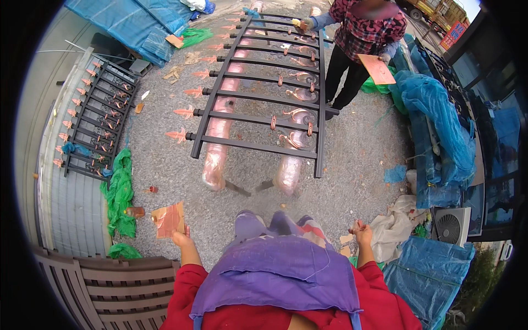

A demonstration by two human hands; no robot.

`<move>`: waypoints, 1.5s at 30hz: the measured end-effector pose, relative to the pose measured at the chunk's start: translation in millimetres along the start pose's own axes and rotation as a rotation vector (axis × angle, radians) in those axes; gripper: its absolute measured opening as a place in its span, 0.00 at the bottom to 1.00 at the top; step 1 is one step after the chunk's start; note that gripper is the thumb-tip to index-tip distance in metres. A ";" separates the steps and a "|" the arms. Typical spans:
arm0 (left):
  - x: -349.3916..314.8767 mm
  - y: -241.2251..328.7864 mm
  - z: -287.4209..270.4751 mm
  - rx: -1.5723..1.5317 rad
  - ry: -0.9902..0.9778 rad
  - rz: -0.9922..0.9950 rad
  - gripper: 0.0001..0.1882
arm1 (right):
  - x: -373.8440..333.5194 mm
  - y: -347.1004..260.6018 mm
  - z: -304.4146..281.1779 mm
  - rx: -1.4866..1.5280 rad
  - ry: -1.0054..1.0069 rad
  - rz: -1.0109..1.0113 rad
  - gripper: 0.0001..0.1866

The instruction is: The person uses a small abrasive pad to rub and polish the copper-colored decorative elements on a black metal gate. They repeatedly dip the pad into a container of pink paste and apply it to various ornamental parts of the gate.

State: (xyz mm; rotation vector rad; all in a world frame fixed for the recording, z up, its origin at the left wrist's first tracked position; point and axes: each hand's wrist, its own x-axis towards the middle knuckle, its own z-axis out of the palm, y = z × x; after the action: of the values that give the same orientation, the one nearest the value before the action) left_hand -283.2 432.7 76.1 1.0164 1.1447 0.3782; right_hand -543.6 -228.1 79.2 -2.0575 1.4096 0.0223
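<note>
My left hand is closed on the edge of a flat piece of cardboard with a reddish smeared face, held out to my left. On the other side, my right hand is raised with its fingers curled together; whatever is in them, if anything, is too small to name. Ahead of me a black metal fence panel lies across two plastic-wrapped supports. Copper-coloured spear tips line its left side, and copper collars and scrolls decorate its right. Both hands are apart from the panel.
At the panel's far right stands a co-worker holding a reddish board, the other gloved hand at the panel with something yellowish. A second fence panel leans at left. Green netting, blue sheeting and a fan unit flank the gravel.
</note>
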 end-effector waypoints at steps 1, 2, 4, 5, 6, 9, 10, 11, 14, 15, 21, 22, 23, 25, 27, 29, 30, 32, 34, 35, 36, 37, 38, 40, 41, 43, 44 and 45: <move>-3.1 -2.5 -1.5 -0.002 0.003 0.004 0.19 | 2.6 -2.5 1.1 -0.020 -0.021 -0.006 0.18; -8.6 -4.7 -4.6 -0.006 0.008 0.010 0.19 | 3.9 -6.3 1.9 0.005 -0.031 -0.027 0.18; -27.5 -11.3 -8.6 -0.017 0.005 0.018 0.18 | 3.0 -16.7 -1.6 0.048 -0.047 -0.066 0.18; -37.8 -13.6 -9.0 -0.025 0.005 0.025 0.17 | -1.3 -30.7 -10.0 0.046 -0.059 -0.051 0.18; -47.0 -18.2 -8.8 -0.011 0.029 0.024 0.18 | 4.6 -21.6 -12.5 0.117 -0.071 -0.073 0.18; -77.1 -35.0 5.0 0.029 0.050 0.019 0.18 | 20.6 23.8 -18.8 0.227 -0.068 -0.093 0.18; -88.9 -41.7 14.8 0.042 0.030 0.017 0.18 | 23.4 44.2 -25.4 0.225 -0.063 -0.063 0.18; -101.7 -47.2 24.0 0.055 0.012 0.016 0.18 | 27.0 67.9 -30.9 0.222 -0.059 -0.033 0.17; -141.0 -56.6 43.9 0.122 -0.099 0.049 0.18 | 31.6 107.0 -51.9 0.265 -0.067 0.062 0.16; -160.3 -60.4 58.9 0.165 -0.153 0.045 0.17 | 35.7 142.5 -55.8 0.355 -0.058 0.104 0.16; -252.0 -102.9 128.2 0.272 -0.427 0.030 0.16 | 43.1 254.8 -67.0 0.622 0.065 0.073 0.14; -272.2 -111.0 139.7 0.285 -0.489 0.008 0.15 | 39.5 266.7 -71.6 0.636 0.119 0.025 0.13; -291.6 -118.2 149.3 0.295 -0.548 -0.011 0.15 | 41.0 268.3 -81.6 0.651 0.038 0.172 0.12; -331.6 -129.6 166.7 0.312 -0.664 -0.023 0.14 | 49.7 185.9 -129.3 0.677 -0.125 0.478 0.11; -379.9 -144.3 186.0 0.355 -0.823 -0.052 0.14 | 62.3 144.2 -160.0 1.194 -0.237 0.395 0.10; -407.8 -156.4 198.2 0.464 -0.934 -0.076 0.14 | 70.1 78.3 -193.3 1.549 -0.258 0.292 0.07; -424.3 -161.7 206.9 0.511 -0.996 -0.087 0.15 | 74.3 53.2 -210.5 1.651 -0.321 0.238 0.07; -459.1 -170.6 221.2 0.576 -1.085 -0.094 0.15 | 81.2 25.7 -231.7 1.854 -0.446 0.072 0.09; -483.2 -179.2 234.2 0.606 -1.169 -0.099 0.14 | 85.6 8.8 -243.4 1.963 -0.512 -0.043 0.12; -499.6 -182.8 241.1 0.627 -1.200 -0.102 0.14 | 86.9 4.8 -247.8 1.992 -0.525 -0.058 0.12; -510.0 -188.4 247.7 0.647 -1.230 -0.110 0.14 | 88.6 0.4 -252.8 2.020 -0.540 -0.075 0.13; -518.3 -193.9 254.2 0.665 -1.258 -0.119 0.14 | 90.3 -2.7 -256.6 2.045 -0.559 -0.094 0.13; -524.9 -200.5 258.8 0.681 -1.280 -0.131 0.14 | 92.0 -3.6 -258.3 2.027 -0.531 -0.084 0.13; -538.5 -212.7 271.1 0.703 -1.294 -0.149 0.14 | 97.9 -6.2 -262.0 1.987 -0.483 -0.065 0.13; -544.5 -218.0 277.9 0.720 -1.306 -0.160 0.14 | 101.7 -8.8 -265.1 1.932 -0.463 -0.070 0.12; -553.8 -228.1 289.0 0.752 -1.332 -0.185 0.14 | 113.0 -13.7 -268.3 1.860 -0.365 -0.021 0.12; -558.8 -234.0 297.9 0.762 -1.352 -0.200 0.14 | 121.0 -17.6 -269.9 1.822 -0.316 -0.005 0.11; -563.3 -240.1 307.1 0.770 -1.371 -0.214 0.14 | 128.4 -21.5 -269.9 1.801 -0.284 0.019 0.11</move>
State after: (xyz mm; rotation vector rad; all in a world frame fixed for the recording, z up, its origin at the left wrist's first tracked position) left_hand -299.9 -237.6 216.5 1.3971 0.0672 -0.9201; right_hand -559.2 -466.9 259.5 -0.4708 0.6317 -0.6566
